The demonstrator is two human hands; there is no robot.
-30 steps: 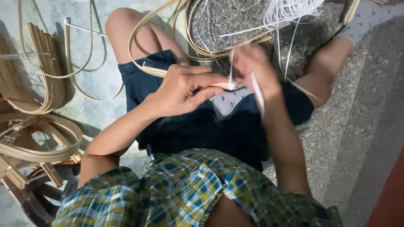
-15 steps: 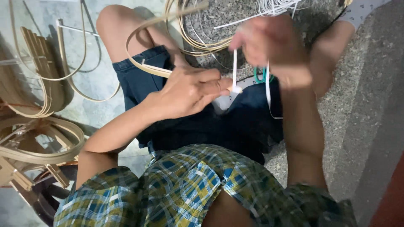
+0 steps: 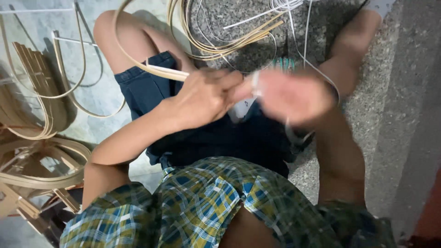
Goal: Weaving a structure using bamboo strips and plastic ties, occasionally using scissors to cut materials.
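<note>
My left hand (image 3: 204, 96) is closed around a bent cane strip (image 3: 138, 66) that arcs up and away to the left, held over my lap. My right hand (image 3: 291, 96), blurred by motion, sits just to the right of it and grips a thin white plastic strand (image 3: 305, 36) that runs up to a white bundle at the top edge. The strand is wound near my fingertips where the two hands meet. I sit on the floor in dark blue shorts (image 3: 151, 87) and a plaid shirt.
A coil of cane strips (image 3: 220, 43) lies on the speckled floor between my knees. More bent cane pieces and a woven frame (image 3: 36, 138) are piled at the left. A teal-handled tool (image 3: 285, 64) shows behind my right hand.
My right hand has come down and back in toward the left hand, pulling the white strand with it. The view has shifted slightly.
</note>
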